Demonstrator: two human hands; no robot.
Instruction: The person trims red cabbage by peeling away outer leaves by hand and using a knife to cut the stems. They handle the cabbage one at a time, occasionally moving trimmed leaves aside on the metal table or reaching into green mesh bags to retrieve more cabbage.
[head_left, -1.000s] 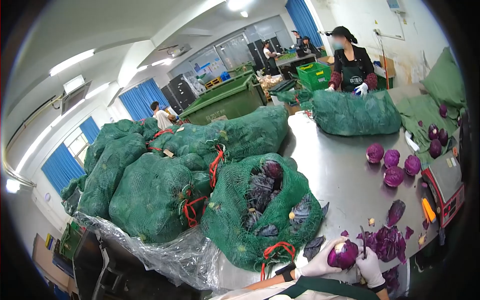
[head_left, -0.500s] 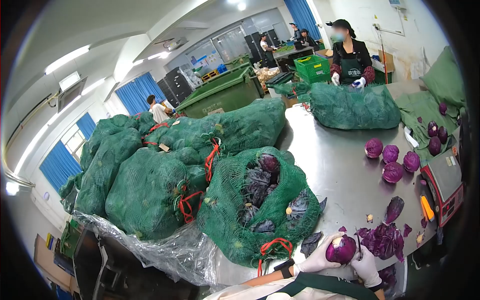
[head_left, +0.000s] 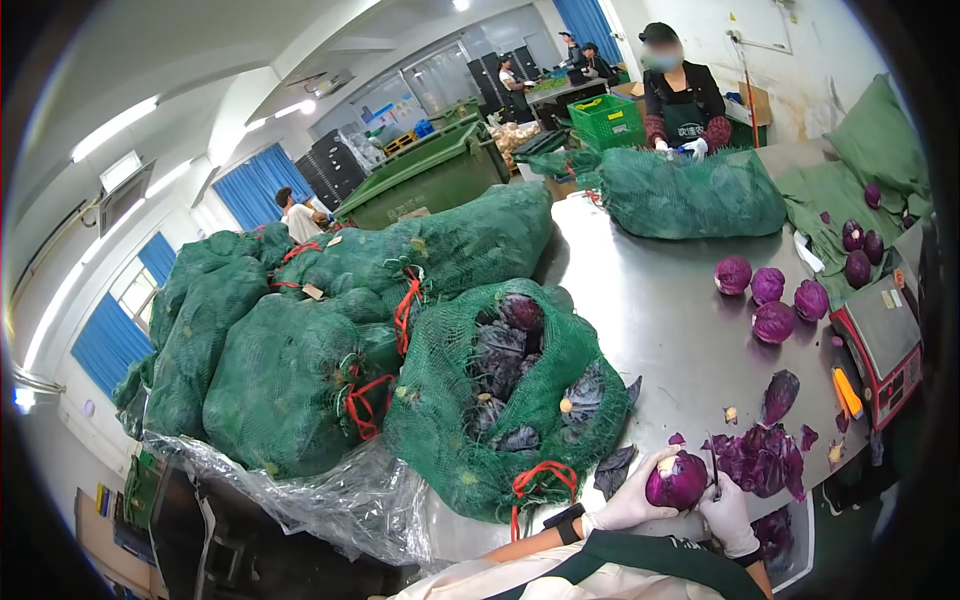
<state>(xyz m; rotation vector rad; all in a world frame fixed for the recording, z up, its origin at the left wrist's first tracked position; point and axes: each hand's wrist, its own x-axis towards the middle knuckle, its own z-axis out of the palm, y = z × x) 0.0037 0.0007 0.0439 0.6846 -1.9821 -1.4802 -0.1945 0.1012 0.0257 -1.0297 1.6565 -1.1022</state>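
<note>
My left hand [head_left: 632, 500], in a white glove, is wrapped round the left side of a purple cabbage [head_left: 676, 480] at the table's near edge. My right hand [head_left: 730, 515], also gloved, is closed on the handle of a knife [head_left: 714, 465] whose thin blade points up, close by the cabbage's right side. Torn purple leaves [head_left: 762, 458] lie just beyond my right hand. Left of my hands, an open green net bag [head_left: 450, 400] shows dark cabbages inside, with a red tie at its near end.
Filled net bags [head_left: 275, 385] cover the left side. Several peeled cabbages [head_left: 773, 322] lie on the metal table [head_left: 660, 350]. A red scale [head_left: 880, 345] and an orange-handled tool [head_left: 847, 392] are at right. Across the table a co-worker [head_left: 685, 100] stands behind another net bag [head_left: 690, 195].
The whole view has shifted slightly. In my left hand the cabbage has turned, its pale cut base no longer facing up. The co-worker's hands are lower, behind the far bag.
</note>
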